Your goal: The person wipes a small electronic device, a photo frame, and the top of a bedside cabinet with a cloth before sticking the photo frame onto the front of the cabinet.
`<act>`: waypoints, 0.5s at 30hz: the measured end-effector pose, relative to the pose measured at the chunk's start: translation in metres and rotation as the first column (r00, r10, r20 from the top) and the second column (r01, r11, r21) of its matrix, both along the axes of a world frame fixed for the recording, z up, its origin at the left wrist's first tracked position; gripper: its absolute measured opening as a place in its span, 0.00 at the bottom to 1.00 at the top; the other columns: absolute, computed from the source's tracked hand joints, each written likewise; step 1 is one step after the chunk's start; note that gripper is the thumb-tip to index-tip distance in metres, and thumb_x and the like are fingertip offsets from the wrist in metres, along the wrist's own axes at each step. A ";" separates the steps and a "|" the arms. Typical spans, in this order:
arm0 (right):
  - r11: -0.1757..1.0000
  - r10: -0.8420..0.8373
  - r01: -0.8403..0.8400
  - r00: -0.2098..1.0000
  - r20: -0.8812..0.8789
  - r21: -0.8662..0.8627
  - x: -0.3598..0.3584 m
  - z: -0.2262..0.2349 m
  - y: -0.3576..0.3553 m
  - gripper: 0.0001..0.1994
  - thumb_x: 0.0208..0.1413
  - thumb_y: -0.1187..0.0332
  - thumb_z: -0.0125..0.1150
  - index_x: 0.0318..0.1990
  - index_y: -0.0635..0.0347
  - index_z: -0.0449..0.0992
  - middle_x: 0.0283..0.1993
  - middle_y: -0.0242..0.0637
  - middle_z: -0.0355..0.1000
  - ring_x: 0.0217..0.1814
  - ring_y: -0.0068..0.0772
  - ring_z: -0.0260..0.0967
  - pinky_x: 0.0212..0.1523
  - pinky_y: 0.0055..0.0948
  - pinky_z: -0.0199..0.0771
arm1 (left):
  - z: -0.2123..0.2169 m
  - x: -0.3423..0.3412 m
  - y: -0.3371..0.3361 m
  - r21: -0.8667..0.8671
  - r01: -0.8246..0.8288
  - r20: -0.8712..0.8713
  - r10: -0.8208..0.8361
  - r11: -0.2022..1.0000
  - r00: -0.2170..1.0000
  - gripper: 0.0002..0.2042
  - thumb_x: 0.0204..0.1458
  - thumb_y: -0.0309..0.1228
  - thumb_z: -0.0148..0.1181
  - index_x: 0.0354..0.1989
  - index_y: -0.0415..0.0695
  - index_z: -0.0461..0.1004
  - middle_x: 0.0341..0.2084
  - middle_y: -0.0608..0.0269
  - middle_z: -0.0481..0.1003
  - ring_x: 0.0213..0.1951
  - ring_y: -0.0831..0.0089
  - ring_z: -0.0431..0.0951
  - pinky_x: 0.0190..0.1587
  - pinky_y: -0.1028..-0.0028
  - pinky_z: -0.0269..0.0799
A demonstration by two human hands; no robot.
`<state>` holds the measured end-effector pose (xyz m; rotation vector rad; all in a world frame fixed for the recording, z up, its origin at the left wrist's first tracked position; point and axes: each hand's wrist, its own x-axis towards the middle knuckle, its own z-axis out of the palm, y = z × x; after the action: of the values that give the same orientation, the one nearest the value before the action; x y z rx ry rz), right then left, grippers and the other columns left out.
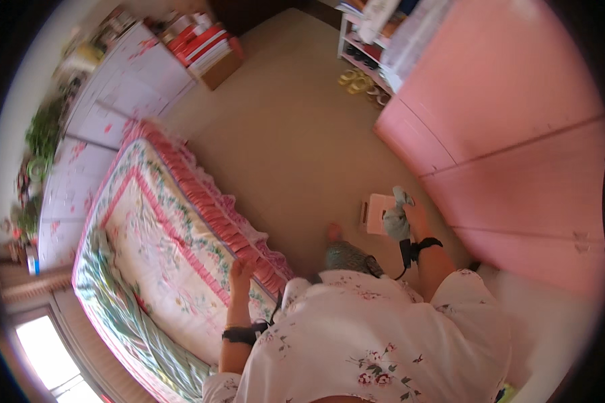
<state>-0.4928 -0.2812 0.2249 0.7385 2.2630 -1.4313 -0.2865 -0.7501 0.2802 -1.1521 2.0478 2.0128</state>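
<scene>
The right hand (415, 216) grips a bunched grey-green cloth (396, 220) and holds it out over the small pink box (376, 213) on the floor, while the left hand (240, 275) presses flat on the bed's (161, 235) ruffled quilt edge, seemingly for support

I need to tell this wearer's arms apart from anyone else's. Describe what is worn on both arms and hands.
Both forearms are bare below short white sleeves with a small floral print. Each wrist carries a black strap with a thin black cable. The left hand and right hand wear no gloves.
</scene>
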 end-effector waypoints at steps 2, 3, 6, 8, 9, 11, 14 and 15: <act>0.984 -0.172 0.170 0.984 -0.052 -0.047 0.000 -0.008 0.035 0.26 0.48 0.68 0.46 0.57 0.64 0.58 0.49 0.46 0.64 0.47 0.39 0.63 0.44 0.33 0.63 | 0.007 -0.054 0.007 -0.002 0.099 -0.049 -0.099 0.995 0.994 0.07 0.49 0.28 0.53 0.37 0.42 0.70 0.24 0.69 0.72 0.26 0.82 0.71 0.26 0.83 0.64; 0.965 -0.257 0.251 0.963 -0.078 -0.078 -0.001 -0.012 0.051 0.26 0.48 0.69 0.46 0.57 0.64 0.58 0.48 0.45 0.64 0.46 0.39 0.62 0.44 0.34 0.63 | 0.015 -0.083 0.015 0.000 0.134 -0.045 -0.134 0.991 0.990 0.08 0.49 0.28 0.53 0.37 0.42 0.69 0.24 0.69 0.72 0.26 0.82 0.71 0.26 0.83 0.64; 0.801 -0.566 0.521 0.820 -0.087 -0.296 0.012 0.006 0.094 0.25 0.47 0.69 0.48 0.56 0.64 0.60 0.46 0.44 0.65 0.44 0.38 0.63 0.43 0.34 0.64 | 0.020 -0.164 0.039 0.001 0.297 -0.054 -0.297 0.955 0.953 0.08 0.50 0.28 0.52 0.38 0.42 0.69 0.25 0.68 0.72 0.27 0.82 0.71 0.26 0.83 0.64; 0.724 -0.665 0.609 0.741 -0.091 -0.325 0.030 0.016 0.110 0.24 0.46 0.70 0.49 0.55 0.64 0.61 0.45 0.43 0.66 0.43 0.36 0.64 0.41 0.32 0.65 | 0.017 -0.212 0.057 -0.012 0.425 -0.063 -0.425 0.905 0.903 0.08 0.50 0.28 0.52 0.39 0.42 0.68 0.26 0.68 0.73 0.27 0.81 0.71 0.27 0.83 0.64; 0.681 -0.712 0.652 0.697 -0.090 -0.333 0.041 0.017 0.118 0.24 0.46 0.71 0.49 0.54 0.64 0.61 0.44 0.42 0.66 0.42 0.35 0.64 0.40 0.32 0.66 | 0.016 -0.234 0.069 -0.020 0.493 -0.061 -0.493 0.870 0.868 0.08 0.50 0.28 0.51 0.39 0.42 0.68 0.27 0.67 0.73 0.28 0.81 0.71 0.27 0.83 0.64; 0.621 -0.772 0.720 0.631 -0.079 -0.309 0.057 -0.027 0.133 0.23 0.45 0.72 0.50 0.53 0.65 0.63 0.43 0.42 0.67 0.41 0.34 0.64 0.39 0.31 0.66 | -0.008 -0.283 0.087 -0.043 0.614 -0.047 -0.615 0.788 0.787 0.09 0.51 0.28 0.51 0.40 0.43 0.68 0.28 0.66 0.73 0.28 0.81 0.71 0.27 0.83 0.64; 0.497 -0.867 0.851 0.495 -0.057 -0.169 0.102 -0.032 0.135 0.22 0.45 0.72 0.50 0.51 0.65 0.64 0.42 0.41 0.67 0.40 0.33 0.65 0.38 0.31 0.67 | -0.016 -0.341 0.120 -0.037 0.752 0.049 -0.751 0.658 0.659 0.09 0.51 0.32 0.52 0.40 0.45 0.68 0.29 0.67 0.72 0.28 0.80 0.70 0.29 0.82 0.64; 0.452 -0.892 0.886 0.449 -0.056 -0.102 0.117 -0.024 0.131 0.21 0.45 0.72 0.50 0.51 0.65 0.64 0.41 0.41 0.68 0.40 0.33 0.65 0.38 0.31 0.67 | -0.022 -0.359 0.131 -0.023 0.778 0.052 -0.776 0.628 0.629 0.10 0.51 0.32 0.52 0.40 0.46 0.68 0.29 0.67 0.72 0.28 0.80 0.70 0.29 0.81 0.64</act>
<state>-0.3762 -0.1501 0.2007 2.1158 1.8704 -1.9481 -0.6455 -0.6188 0.2584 -0.1681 2.0404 1.4699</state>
